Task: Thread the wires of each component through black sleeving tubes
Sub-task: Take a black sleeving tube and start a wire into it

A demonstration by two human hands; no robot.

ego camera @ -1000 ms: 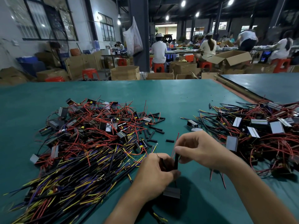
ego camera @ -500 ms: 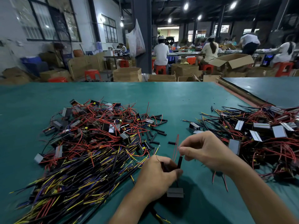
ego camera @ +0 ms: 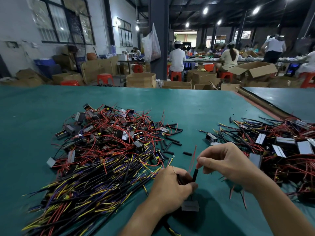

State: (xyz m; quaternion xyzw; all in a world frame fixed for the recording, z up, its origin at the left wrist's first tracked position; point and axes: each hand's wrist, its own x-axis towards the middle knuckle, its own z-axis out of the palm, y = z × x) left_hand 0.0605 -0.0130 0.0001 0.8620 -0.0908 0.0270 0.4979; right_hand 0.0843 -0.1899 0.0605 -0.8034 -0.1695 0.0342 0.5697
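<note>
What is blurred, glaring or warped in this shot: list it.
Head view: ceiling lights bloom into glare; the left wire pile smears at its near edge; window frames bow from the wide lens; the left hand, gripping the tube, and the right hand, pinching red wires, are fairly sharp, casting a soft shadow on the table.

On the desk (ego camera: 187, 106), a left heap (ego camera: 105, 147) of wired parts and a right heap (ego camera: 276, 147) lie well apart, with loose tubes (ego camera: 170, 143) between them, beside the left heap. Nearer, at the middle, the left hand (ego camera: 170, 186) holds a tube (ego camera: 194, 175) upright and the right hand (ego camera: 225, 164) pinches wires (ego camera: 193, 157) just above it. Boxes (ego camera: 141, 80) stand behind the desk.
</note>
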